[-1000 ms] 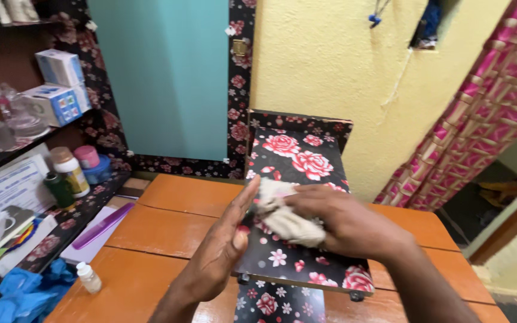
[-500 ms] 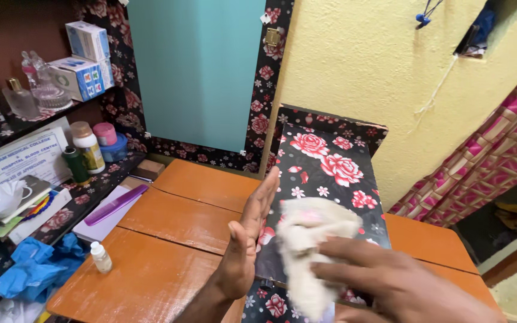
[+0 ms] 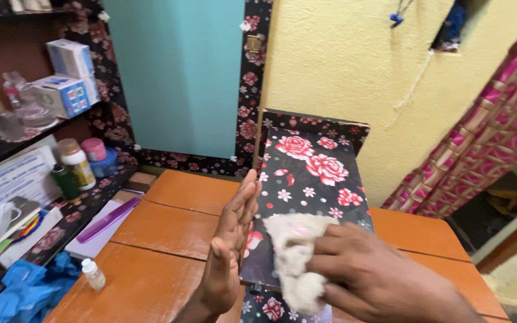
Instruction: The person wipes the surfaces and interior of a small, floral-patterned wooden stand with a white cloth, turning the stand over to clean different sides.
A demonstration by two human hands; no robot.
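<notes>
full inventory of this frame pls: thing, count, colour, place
floral panel: 1, black with red roses, centre, on the table
cloth: 1, off-white, pressed on the panel
table: 1, orange wood
comb: 1, purple, table's left edge
small bottle: 1, white, front left
boxes: 2, white and blue, shelf
jars: several, lower shelf
blue bag: 1, bottom left
curtain: 1, pink, right
left hand: flat against the panel's left edge
right hand: holds the cloth

Two white-and-blue cartons [image 3: 67,78] sit stacked on the left shelf, above a white lettered sign [image 3: 10,176] leaning below.
</notes>
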